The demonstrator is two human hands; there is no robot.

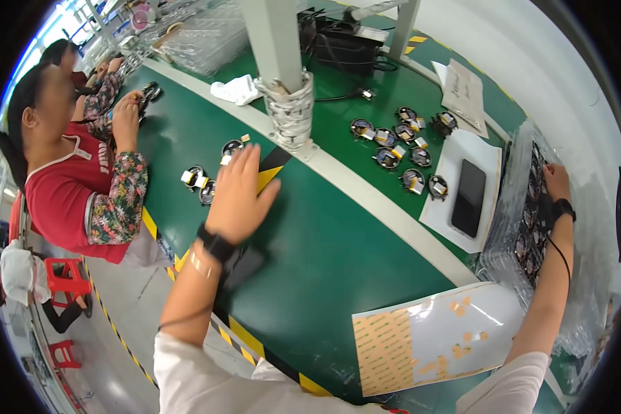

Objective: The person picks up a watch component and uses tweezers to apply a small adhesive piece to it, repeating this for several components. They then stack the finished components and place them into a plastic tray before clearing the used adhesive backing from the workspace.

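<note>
My left hand is stretched out over the green table, palm down, fingers extended and thumb apart, with nothing seen in it. Next to its fingertips lie a few small round electronic assemblies with white and yellow tabs; the hand partly covers one. At the far right my right hand reaches onto a clear plastic tray holding rows of dark round assemblies. Its fingers curl down at the tray's edge, and whatever they pinch is hidden. Both wrists wear dark bands.
Past a pale divider strip lies a cluster of round assemblies. A black phone rests on white sheets beside them. A sticker sheet is near me. A wrapped post rises mid-table. A co-worker sits at the left.
</note>
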